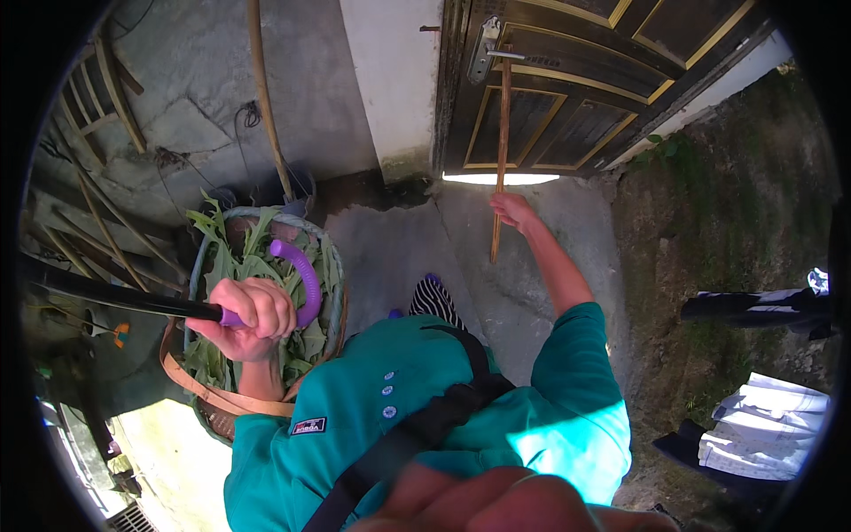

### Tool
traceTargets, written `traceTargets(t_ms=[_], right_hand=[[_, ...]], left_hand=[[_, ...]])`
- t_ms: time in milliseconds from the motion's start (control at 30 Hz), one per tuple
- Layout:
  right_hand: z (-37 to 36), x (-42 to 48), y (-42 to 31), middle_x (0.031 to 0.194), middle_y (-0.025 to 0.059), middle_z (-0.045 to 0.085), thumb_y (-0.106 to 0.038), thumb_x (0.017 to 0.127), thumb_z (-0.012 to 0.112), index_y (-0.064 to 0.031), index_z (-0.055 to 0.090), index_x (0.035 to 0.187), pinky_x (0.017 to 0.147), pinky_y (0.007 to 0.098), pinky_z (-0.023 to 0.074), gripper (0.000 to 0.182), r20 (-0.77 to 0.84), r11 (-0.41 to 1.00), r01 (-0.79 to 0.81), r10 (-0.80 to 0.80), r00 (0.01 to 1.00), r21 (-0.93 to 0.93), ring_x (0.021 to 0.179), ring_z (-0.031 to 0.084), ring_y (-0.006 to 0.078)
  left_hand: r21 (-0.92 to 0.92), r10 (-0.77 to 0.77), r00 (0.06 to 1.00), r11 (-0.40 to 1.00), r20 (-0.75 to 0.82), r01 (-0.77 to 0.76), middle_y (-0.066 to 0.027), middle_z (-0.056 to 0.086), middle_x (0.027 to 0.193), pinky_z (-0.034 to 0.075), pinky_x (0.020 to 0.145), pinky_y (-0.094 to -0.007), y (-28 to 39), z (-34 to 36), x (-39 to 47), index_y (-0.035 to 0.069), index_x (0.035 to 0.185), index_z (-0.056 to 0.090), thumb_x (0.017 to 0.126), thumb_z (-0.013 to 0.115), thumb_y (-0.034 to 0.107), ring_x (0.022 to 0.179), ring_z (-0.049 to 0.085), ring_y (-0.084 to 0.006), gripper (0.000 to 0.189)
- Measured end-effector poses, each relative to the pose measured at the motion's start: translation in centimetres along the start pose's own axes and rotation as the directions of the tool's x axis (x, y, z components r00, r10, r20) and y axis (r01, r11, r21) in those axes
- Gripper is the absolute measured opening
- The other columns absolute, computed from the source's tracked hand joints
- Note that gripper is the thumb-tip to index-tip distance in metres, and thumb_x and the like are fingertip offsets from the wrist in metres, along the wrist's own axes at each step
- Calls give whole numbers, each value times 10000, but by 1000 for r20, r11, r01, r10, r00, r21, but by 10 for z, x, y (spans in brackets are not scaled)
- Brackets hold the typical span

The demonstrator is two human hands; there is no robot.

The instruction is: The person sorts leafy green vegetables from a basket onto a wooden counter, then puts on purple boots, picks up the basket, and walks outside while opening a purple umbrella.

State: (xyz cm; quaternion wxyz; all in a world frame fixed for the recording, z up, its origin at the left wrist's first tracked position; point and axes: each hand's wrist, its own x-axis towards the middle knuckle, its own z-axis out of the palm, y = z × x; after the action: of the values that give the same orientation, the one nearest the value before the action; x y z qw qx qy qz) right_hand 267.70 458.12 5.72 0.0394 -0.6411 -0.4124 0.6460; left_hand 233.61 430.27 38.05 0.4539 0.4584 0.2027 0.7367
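Observation:
My left hand (256, 312) grips the purple hooked handle (310, 286) of a black shaft (126, 292), which looks like an umbrella's; its far end runs out of view on the left. A woven basket (336, 259) full of leafy greens (249, 256) hangs at my left side, its flat strap (252, 404) around my left forearm. My right hand (515, 211) is closed around a slim wooden stick (503, 133). The stick points towards a dark panelled door (565, 60) with gold trim. Its far end overlaps the metal lever handle (505, 54); whether they touch I cannot tell.
A wooden pole (262, 86) leans near the wall by a dark bucket (302, 189). Several poles (113, 229) and a slatted wooden frame (93, 100) crowd the left. Cloths (764, 432) appear at the right above mossy ground (671, 233). Concrete (392, 246) lies before me.

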Motion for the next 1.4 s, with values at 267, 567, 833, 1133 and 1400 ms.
traceTargets(t_ms=[267, 567, 833, 1133, 1400], right_hand=[[-39, 146, -14, 760, 39, 584, -279, 870, 587, -68, 617, 900, 643, 376, 453, 215, -157, 964, 248, -260, 953, -93, 719, 566, 167], [-49, 198, -48, 1227, 156, 585, -305, 833, 668, -41, 427, 1366, 933, 393, 444, 641, -381, 813, 425, -569, 729, -398, 1115, 575, 299], [-107, 103, -18, 1170, 199, 618, -556, 902, 472, -45, 559, 1175, 887, 516, 467, 586, -651, 883, -29, -322, 688, -468, 1074, 588, 405], [28, -38, -86, 771, 232, 655, -449, 914, 520, -32, 527, 1112, 666, 523, 471, 461, 131, 423, 646, -765, 631, -636, 745, 630, 441], [173, -60, -184, 644, 229, 614, -390, 909, 559, -9, 476, 988, 601, 522, 477, 398, 295, 215, 838, -868, 400, -502, 640, 622, 434]], left_hand=[[-6, 1, 999, 1000, -47, -2, 7, 329, 458, 240, 264, -210, 23, 9, -5, 77, 793, 352, 972, 248, 592, 300, 255, -76, 555], [85, 88, 980, 994, -179, -73, 2, 307, 464, 224, 272, -230, 24, 51, -33, 66, 776, 359, 969, 231, 605, 312, 249, -92, 586], [134, 138, 949, 986, -285, -103, -2, 298, 447, 234, 271, -262, -8, 70, -52, 46, 754, 387, 949, 223, 646, 304, 249, -113, 652], [59, 81, 957, 996, -279, -67, 4, 302, 435, 237, 274, -264, -29, 55, -41, 60, 724, 384, 906, 210, 711, 304, 252, -114, 698], [-8, 64, 962, 998, -264, -69, -16, 322, 416, 242, 264, -280, -34, 52, -39, 66, 667, 373, 835, 239, 796, 286, 264, -134, 761]])
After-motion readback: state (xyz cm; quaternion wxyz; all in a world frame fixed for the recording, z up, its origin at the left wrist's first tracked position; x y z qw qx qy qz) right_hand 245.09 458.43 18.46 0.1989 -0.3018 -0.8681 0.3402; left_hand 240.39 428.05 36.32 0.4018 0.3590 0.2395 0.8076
